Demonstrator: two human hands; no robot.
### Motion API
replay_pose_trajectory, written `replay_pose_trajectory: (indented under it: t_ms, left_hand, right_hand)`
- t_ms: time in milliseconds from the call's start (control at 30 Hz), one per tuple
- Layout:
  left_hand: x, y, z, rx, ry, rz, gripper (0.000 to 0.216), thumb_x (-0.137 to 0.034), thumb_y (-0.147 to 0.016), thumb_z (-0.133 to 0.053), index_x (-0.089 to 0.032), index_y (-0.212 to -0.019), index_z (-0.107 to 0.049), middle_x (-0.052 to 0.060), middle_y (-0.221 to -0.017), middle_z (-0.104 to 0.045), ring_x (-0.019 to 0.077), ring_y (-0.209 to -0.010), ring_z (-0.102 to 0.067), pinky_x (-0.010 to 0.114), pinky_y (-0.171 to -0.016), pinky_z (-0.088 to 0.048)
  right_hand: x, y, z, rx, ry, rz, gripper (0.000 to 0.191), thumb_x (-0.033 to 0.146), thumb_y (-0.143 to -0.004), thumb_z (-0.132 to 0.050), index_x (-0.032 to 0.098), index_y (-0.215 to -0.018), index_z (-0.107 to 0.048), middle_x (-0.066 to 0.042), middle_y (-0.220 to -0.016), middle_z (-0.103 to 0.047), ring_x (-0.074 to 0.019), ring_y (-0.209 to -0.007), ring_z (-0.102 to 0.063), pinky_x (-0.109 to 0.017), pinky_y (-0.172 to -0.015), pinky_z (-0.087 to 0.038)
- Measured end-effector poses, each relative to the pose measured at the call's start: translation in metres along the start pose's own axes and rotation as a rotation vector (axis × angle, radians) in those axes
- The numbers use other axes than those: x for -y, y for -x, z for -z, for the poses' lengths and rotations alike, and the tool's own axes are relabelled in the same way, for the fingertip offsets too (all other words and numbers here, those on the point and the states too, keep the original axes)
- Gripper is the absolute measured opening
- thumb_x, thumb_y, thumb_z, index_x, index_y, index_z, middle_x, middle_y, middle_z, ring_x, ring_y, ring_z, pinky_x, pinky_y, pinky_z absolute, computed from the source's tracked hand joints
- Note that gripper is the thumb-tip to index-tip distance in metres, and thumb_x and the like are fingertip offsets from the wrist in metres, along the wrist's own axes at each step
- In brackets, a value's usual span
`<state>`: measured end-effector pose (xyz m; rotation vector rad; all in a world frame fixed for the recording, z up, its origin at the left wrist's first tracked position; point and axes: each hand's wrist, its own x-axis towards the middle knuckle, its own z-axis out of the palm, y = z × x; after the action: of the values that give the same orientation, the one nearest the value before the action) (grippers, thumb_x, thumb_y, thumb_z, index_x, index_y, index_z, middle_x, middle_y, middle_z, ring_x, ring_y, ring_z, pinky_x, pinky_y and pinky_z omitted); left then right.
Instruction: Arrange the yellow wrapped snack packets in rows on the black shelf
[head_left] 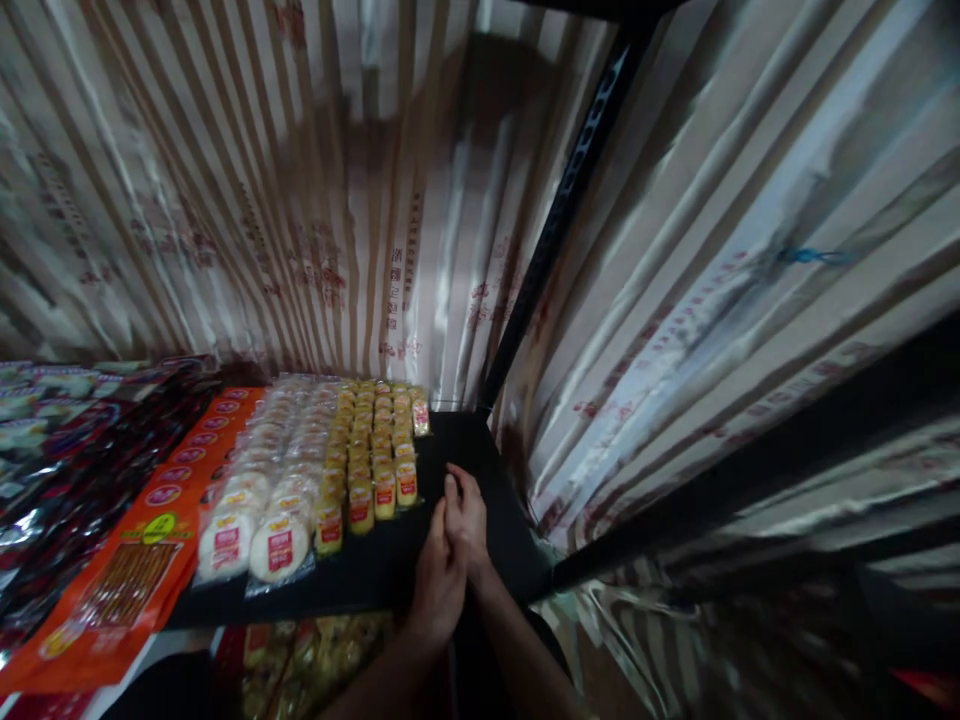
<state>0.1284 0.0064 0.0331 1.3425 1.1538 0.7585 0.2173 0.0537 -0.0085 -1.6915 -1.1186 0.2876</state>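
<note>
Over the right end of a black shelf (480,450), my left hand (439,585) and my right hand (468,512) are pressed against each other. The fingers of both are closed together and point toward the back of the shelf. Whether anything lies between the palms is hidden. Just left of the hands stand rows of small yellow wrapped snack packs (373,485) with red labels. Farther left are rows of round white cakes in clear wrappers (280,545), also with red labels.
Orange snack packets (139,560) and dark shiny packets (97,480) fill the left side. More yellow packs (322,660) show on a level below. A black upright post (555,230) rises at the back corner. Printed, pleated sheeting (360,200) hangs behind; a dark bar (720,480) crosses at right.
</note>
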Motion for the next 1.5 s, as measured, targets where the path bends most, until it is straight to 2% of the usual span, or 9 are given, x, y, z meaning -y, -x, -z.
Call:
replay_pose_trajectory:
  t_ms: [100, 167, 233, 433, 600, 767, 1067, 1267, 1500]
  left_hand:
    - [0.027, 0.041, 0.018, 0.162, -0.019, 0.008, 0.050, -0.030, -0.083, -0.037, -0.015, -0.131, -0.040, 0.007, -0.127, -0.055, 0.0169, -0.112, -0.054, 0.024, -0.095, -0.041]
    - [0.049, 0.063, 0.033, 0.185, -0.122, 0.004, 0.039, -0.030, -0.084, -0.034, -0.021, -0.113, -0.058, 0.002, -0.117, -0.062, 0.0169, -0.109, -0.055, 0.024, -0.096, -0.040]
    - [0.072, 0.079, 0.049, 0.228, -0.234, 0.035, 0.037, -0.026, -0.082, -0.035, -0.023, -0.105, -0.063, 0.001, -0.112, -0.065, 0.0180, -0.106, -0.057, 0.027, -0.096, -0.041]
    - [0.126, 0.104, 0.103, 0.213, -0.682, 0.167, 0.040, -0.017, -0.077, -0.042, -0.016, -0.113, -0.059, 0.007, -0.118, -0.061, 0.0177, -0.111, -0.054, 0.024, -0.097, -0.037]
    - [0.156, 0.116, 0.126, 0.177, -0.956, 0.307, 0.038, -0.017, -0.079, -0.043, -0.013, -0.115, -0.057, 0.010, -0.120, -0.059, 0.0172, -0.112, -0.054, 0.024, -0.096, -0.037]
    - [0.172, 0.121, 0.128, 0.198, -0.970, 0.324, 0.035, -0.021, -0.078, -0.047, -0.018, -0.111, -0.060, 0.007, -0.116, -0.062, 0.0177, -0.110, -0.055, 0.025, -0.094, -0.038]
    - [0.168, 0.121, 0.121, 0.145, -0.963, 0.295, 0.033, -0.017, -0.081, -0.041, -0.019, -0.106, -0.062, 0.006, -0.107, -0.066, 0.0163, -0.102, -0.058, 0.024, -0.087, -0.041]
    - [0.145, 0.100, 0.098, 0.039, -0.798, 0.128, 0.038, -0.012, -0.082, -0.034, -0.014, -0.110, -0.059, 0.007, -0.117, -0.060, 0.0135, -0.109, -0.053, 0.020, -0.095, -0.035]
    - [0.143, 0.063, 0.059, 0.088, -0.729, 0.264, 0.041, -0.014, -0.085, -0.035, -0.010, -0.123, -0.049, 0.008, -0.131, -0.051, 0.0135, -0.123, -0.044, 0.019, -0.103, -0.027]
  right_hand:
    - [0.006, 0.047, 0.022, 0.068, -0.044, 0.003, 0.038, 0.039, -0.085, -0.038, 0.016, -0.106, -0.059, -0.011, -0.105, -0.064, -0.0191, -0.095, -0.060, -0.032, -0.084, -0.049]
    - [0.008, 0.080, 0.031, 0.129, -0.074, -0.010, 0.036, 0.037, -0.087, -0.035, 0.018, -0.109, -0.058, -0.010, -0.103, -0.065, -0.0174, -0.088, -0.063, -0.029, -0.077, -0.051]
    - [0.007, 0.113, 0.034, 0.198, -0.057, -0.007, 0.035, 0.034, -0.088, -0.034, 0.018, -0.106, -0.059, -0.009, -0.098, -0.066, -0.0172, -0.084, -0.064, -0.029, -0.076, -0.051]
    - [-0.014, 0.186, 0.012, 0.590, 0.241, 0.048, 0.032, 0.018, -0.080, -0.040, 0.016, -0.105, -0.062, -0.011, -0.104, -0.065, -0.0217, -0.101, -0.059, -0.034, -0.091, -0.044]
    - [-0.031, 0.206, -0.006, 0.806, 0.473, 0.040, 0.035, 0.011, -0.072, -0.049, 0.014, -0.103, -0.064, -0.012, -0.112, -0.061, -0.0225, -0.109, -0.053, -0.033, -0.094, -0.039]
    - [-0.033, 0.207, -0.004, 0.774, 0.472, 0.049, 0.033, 0.011, -0.073, -0.048, 0.013, -0.101, -0.065, -0.011, -0.104, -0.063, -0.0203, -0.100, -0.055, -0.030, -0.091, -0.040]
    - [-0.034, 0.208, -0.004, 0.515, 0.425, 0.000, 0.041, 0.012, -0.073, -0.042, 0.015, -0.109, -0.062, -0.011, -0.108, -0.062, -0.0219, -0.103, -0.055, -0.035, -0.092, -0.041]
    - [-0.040, 0.210, -0.007, 0.545, 0.365, 0.023, 0.044, 0.012, -0.071, -0.045, 0.018, -0.112, -0.061, -0.010, -0.110, -0.063, -0.0234, -0.106, -0.055, -0.039, -0.093, -0.042]
    - [-0.058, 0.200, -0.013, 0.553, 0.180, -0.123, 0.044, 0.014, -0.072, -0.045, 0.021, -0.111, -0.063, -0.012, -0.113, -0.064, -0.0262, -0.107, -0.058, -0.042, -0.094, -0.044]
